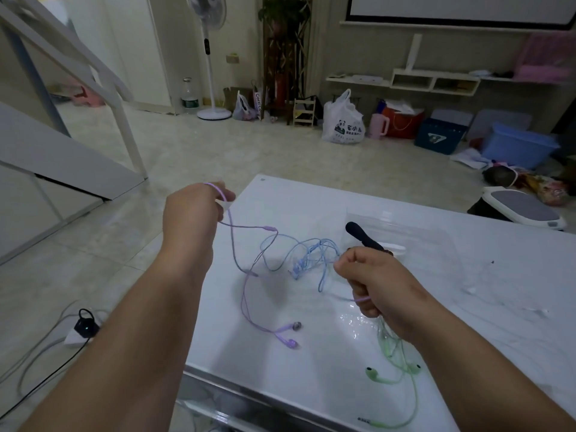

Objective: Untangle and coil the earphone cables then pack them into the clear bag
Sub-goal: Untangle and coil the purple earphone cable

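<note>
The left hand (194, 207) is pinching the purple cable (246, 294) above the table's (467, 322) left edge. The right hand (374, 279) is gripping the blue tangle (308, 254) mid-table. The green earphones (396, 366) are lying near the front edge; the clear bag (414, 241) is lying behind.

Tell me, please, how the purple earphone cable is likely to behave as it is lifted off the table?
Probably floppy: the purple earphone cable sags in loose curves below the left hand. It may drag the blue cable, which it crosses. Its earbuds look light and would likely dangle.
</note>
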Demonstrator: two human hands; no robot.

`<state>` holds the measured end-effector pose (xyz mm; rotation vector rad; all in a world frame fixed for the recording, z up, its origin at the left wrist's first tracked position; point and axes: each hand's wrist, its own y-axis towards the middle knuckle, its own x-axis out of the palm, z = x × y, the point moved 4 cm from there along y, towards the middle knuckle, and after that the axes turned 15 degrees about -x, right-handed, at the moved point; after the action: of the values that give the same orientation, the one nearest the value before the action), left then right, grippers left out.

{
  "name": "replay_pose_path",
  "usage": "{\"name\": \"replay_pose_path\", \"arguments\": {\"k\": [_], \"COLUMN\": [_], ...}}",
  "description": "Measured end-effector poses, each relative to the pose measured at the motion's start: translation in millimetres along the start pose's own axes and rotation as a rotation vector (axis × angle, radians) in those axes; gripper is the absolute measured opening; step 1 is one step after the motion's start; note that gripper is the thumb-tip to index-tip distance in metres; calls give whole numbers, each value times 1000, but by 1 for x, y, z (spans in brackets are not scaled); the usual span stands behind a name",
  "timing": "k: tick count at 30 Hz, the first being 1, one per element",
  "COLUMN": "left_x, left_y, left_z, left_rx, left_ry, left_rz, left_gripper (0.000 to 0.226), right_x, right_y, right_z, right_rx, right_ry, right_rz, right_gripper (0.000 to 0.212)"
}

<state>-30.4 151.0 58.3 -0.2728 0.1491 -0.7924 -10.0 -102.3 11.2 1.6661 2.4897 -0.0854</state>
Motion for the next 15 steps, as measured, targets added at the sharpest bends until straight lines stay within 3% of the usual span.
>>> {"name": "replay_pose_path", "arguments": {"k": [9, 15], "left_x": [7, 4], "left_y": [8, 16], "left_z": [-18, -22], "left_rx": [133, 186], "left_ry": [482, 664], "left_rz": [-109, 3], "left_gripper": [14, 21], "right_x": [2, -4], "right_y": [1, -1], "right_z": [-3, 0], "right_rx": [-57, 8], "right_ry": [13, 23], "right_rz": [35, 122], "right_gripper": [15, 18]}}
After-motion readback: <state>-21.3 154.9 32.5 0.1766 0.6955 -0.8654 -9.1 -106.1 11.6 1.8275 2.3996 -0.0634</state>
